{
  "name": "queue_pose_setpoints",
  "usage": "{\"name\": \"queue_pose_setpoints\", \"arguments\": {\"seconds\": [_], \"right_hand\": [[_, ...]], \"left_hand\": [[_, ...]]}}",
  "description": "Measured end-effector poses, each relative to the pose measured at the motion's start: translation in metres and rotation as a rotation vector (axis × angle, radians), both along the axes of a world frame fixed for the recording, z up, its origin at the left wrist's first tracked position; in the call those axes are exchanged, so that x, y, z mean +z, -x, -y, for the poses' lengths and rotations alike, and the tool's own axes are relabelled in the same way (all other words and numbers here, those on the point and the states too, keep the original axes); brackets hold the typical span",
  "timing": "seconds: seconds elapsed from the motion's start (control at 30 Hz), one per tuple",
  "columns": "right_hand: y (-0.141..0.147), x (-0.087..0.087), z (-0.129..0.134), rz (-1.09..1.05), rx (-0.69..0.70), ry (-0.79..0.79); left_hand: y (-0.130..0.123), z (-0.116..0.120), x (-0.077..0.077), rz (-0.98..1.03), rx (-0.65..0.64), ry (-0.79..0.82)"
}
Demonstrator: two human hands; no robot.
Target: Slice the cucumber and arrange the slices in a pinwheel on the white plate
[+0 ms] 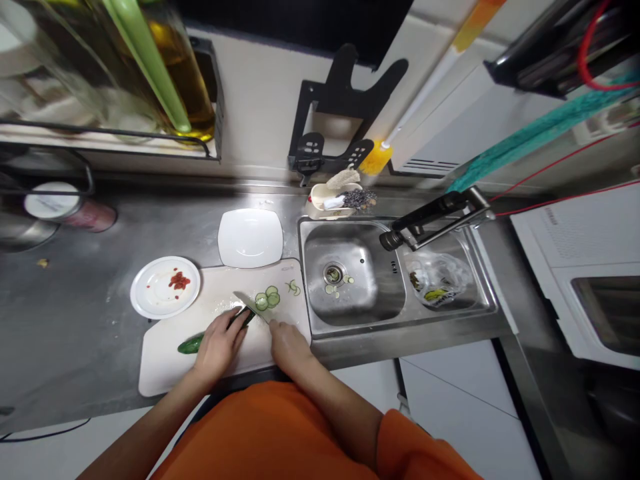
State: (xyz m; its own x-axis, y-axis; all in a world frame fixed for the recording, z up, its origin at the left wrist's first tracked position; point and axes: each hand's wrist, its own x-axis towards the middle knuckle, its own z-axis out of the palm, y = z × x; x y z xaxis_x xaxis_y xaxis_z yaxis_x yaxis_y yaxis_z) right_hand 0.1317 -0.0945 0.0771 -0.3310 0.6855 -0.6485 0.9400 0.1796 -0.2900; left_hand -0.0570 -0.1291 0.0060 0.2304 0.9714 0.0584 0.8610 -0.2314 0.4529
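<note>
On the white cutting board (165, 353) lies a green cucumber (191, 343), crossing under my left hand (220, 340). The fingers of that hand are closed over it near its cut end. My right hand (290, 345) grips a knife (246, 301), its handle mostly hidden in the fist. The blade rests at the cucumber's cut end, close to my left fingertips. Just beyond the blade are several round cucumber slices (268, 297). Thin cucumber peelings (293, 288) lie near the board's right edge.
Left of the board stands a white plate (145, 308) with chopped red pieces (179, 281). Behind it is a square white plate (250, 233). To the right, the steel sink (367, 310) holds scraps, with a black faucet (400, 237) above and a plastic bag (453, 270) alongside.
</note>
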Motion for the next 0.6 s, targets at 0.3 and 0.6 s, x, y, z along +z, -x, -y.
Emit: {"name": "queue_pose_setpoints", "arguments": {"seconds": [0.3, 0.6], "right_hand": [[-0.02, 0.012, -0.005, 0.032, 0.031, -0.112], [-0.034, 0.0, -0.003, -0.02, 0.031, -0.298]], "left_hand": [[0.082, 0.048, 0.01, -0.112, 0.101, 0.045], [0.151, 0.068, 0.002, -0.176, 0.192, 0.015]]}}
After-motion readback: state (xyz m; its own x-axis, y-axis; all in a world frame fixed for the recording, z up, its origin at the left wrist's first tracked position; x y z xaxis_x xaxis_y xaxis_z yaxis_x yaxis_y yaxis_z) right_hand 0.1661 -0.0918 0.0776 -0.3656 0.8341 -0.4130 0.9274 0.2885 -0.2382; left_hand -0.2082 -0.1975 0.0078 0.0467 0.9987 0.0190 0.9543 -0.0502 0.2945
